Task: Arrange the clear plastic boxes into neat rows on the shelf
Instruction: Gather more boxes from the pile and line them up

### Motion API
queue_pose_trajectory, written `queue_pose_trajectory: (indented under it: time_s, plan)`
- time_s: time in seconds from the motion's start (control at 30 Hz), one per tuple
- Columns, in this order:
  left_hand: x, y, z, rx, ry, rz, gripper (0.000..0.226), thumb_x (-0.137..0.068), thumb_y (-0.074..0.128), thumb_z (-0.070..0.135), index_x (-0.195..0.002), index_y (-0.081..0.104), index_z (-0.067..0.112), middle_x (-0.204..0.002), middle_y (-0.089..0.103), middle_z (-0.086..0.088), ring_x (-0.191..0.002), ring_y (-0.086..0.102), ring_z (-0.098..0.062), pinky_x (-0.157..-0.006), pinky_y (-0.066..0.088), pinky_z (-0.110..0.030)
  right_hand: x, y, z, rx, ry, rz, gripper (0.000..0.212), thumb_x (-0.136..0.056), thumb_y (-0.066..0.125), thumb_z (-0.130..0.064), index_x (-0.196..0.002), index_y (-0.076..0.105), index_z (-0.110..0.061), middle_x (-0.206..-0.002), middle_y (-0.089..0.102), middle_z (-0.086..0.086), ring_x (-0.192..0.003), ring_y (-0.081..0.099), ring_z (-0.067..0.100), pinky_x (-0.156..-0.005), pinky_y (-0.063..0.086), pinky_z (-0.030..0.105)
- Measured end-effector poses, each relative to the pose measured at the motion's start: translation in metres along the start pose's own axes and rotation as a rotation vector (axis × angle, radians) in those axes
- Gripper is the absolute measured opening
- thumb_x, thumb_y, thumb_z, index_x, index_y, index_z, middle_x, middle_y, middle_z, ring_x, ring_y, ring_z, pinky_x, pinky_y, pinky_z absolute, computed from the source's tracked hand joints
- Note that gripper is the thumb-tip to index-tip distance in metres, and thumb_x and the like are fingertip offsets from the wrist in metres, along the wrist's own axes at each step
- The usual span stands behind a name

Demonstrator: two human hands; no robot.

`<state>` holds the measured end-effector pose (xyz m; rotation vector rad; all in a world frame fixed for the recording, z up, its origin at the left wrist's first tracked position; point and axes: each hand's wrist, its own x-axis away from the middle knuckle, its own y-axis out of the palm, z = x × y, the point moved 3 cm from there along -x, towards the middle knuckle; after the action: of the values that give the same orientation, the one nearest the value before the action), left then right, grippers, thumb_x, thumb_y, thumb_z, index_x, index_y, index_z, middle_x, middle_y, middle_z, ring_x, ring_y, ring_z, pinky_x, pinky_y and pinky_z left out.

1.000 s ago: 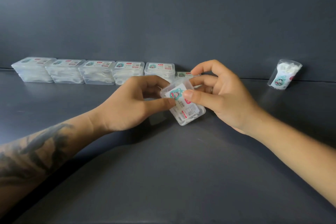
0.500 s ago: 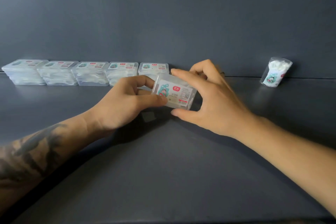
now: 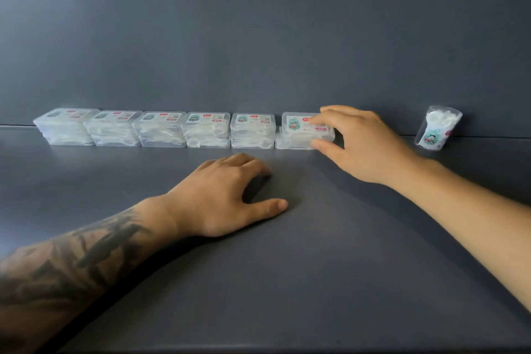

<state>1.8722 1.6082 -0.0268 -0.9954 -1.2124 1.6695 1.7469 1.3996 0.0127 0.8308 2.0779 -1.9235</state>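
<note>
Gripping top box (image 3: 301,126), right hand (image 3: 363,146); pouch (image 3: 436,131) well apart.

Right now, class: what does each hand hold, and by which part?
The right hand grips the top clear plastic box by its right end. The left hand holds nothing.

Boxes (image 3: 208,129) clear w/ teal-red labels; shelf (image 3: 316,267) dark grey; left forearm (image 3: 71,261) black tattoo.
</note>
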Motion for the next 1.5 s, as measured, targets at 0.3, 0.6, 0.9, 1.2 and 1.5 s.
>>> queue_pose_trajectory:
  time_s: [0.3,0.6,0.9,1.2,1.5]
  plan:
    - [0.001,-0.003,0.002,-0.046,-0.002,-0.04,0.066,-0.086,0.038,0.084,-0.135,0.049,0.041,-0.131,0.051,0.017,-0.122,0.05,-0.008,-0.103,0.036,-0.028,-0.036,0.025,0.009,-0.029,0.092,-0.154,0.039,-0.101,0.061,-0.032,-0.139,0.06,-0.025,-0.141,0.06,-0.005,-0.131,0.051,0.021,-0.099,0.039,0.029]
    - [0.001,-0.001,0.001,-0.041,0.0,-0.034,0.069,-0.087,0.037,0.083,-0.14,0.047,0.04,-0.142,0.048,0.016,-0.132,0.046,-0.01,-0.112,0.032,-0.031,-0.032,0.036,0.003,-0.02,0.18,-0.129,0.047,-0.102,0.057,-0.031,-0.148,0.051,-0.03,-0.153,0.043,-0.002,-0.137,0.045,0.024,-0.108,0.035,0.031]
    - [0.011,-0.007,0.009,-0.111,0.014,-0.098,0.082,-0.077,0.018,0.092,-0.135,0.048,0.043,-0.135,0.053,0.016,-0.125,0.052,-0.01,-0.106,0.043,-0.036,0.031,0.014,-0.001,0.005,0.239,-0.162,0.049,-0.103,0.049,-0.041,-0.151,0.043,-0.034,-0.155,0.038,-0.006,-0.135,0.046,0.024,-0.106,0.044,0.043]
    - [0.026,0.0,0.148,-0.094,0.061,-0.07,0.06,-0.095,0.032,0.073,-0.146,0.044,0.042,-0.15,0.048,0.008,-0.133,0.051,-0.021,-0.113,0.039,-0.042,0.163,-0.072,0.03,0.063,0.317,-0.279,0.047,-0.104,0.04,-0.055,-0.147,0.049,-0.038,-0.152,0.044,-0.009,-0.137,0.044,0.021,-0.107,0.043,0.044]
    - [0.046,0.063,0.363,-0.035,0.192,-0.04,0.052,-0.1,0.04,0.064,-0.146,0.046,0.04,-0.15,0.049,0.006,-0.137,0.048,-0.023,-0.114,0.038,-0.044,0.372,-0.185,0.11,0.117,0.463,-0.272,0.05,-0.103,0.043,-0.056,-0.147,0.049,-0.035,-0.147,0.049,-0.001,-0.131,0.051,0.025,-0.105,0.046,0.047]
